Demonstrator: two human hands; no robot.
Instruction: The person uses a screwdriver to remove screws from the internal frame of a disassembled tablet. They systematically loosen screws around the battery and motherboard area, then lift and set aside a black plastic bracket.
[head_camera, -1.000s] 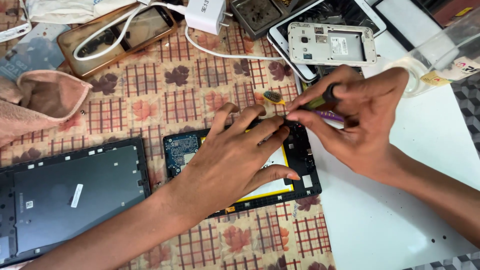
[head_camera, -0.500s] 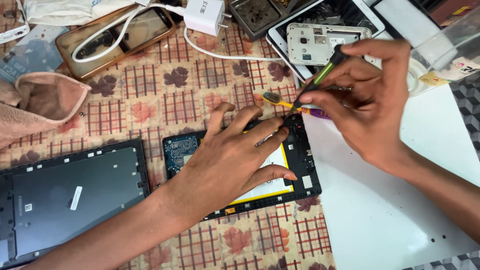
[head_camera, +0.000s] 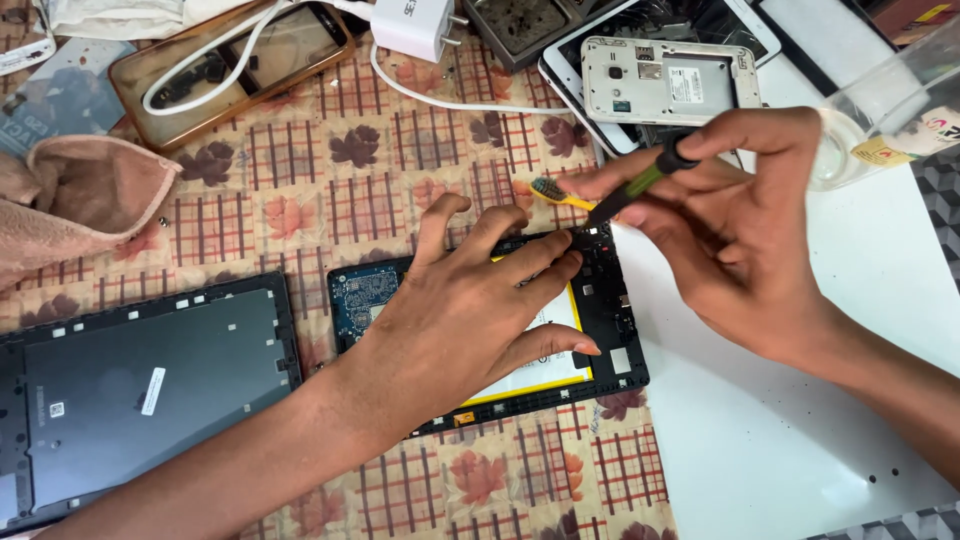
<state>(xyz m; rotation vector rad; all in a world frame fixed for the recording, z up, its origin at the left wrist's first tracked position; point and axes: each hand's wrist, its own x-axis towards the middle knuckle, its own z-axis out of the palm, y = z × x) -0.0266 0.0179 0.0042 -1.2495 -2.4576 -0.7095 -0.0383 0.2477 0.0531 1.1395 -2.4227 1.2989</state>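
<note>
Head view: right hand (head_camera: 745, 235) grip closed on green-handled screwdriver (head_camera: 640, 185), tip at top edge of opened tablet (head_camera: 600, 300); left hand (head_camera: 470, 310) lies flat, fingers open, pressing tablet on surface

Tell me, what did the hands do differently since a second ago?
The right hand lifted and tipped its green-handled screwdriver more upright, tip on the open tablet's top corner. The left hand stayed flat on the tablet. The toothbrush didn't move.
</note>
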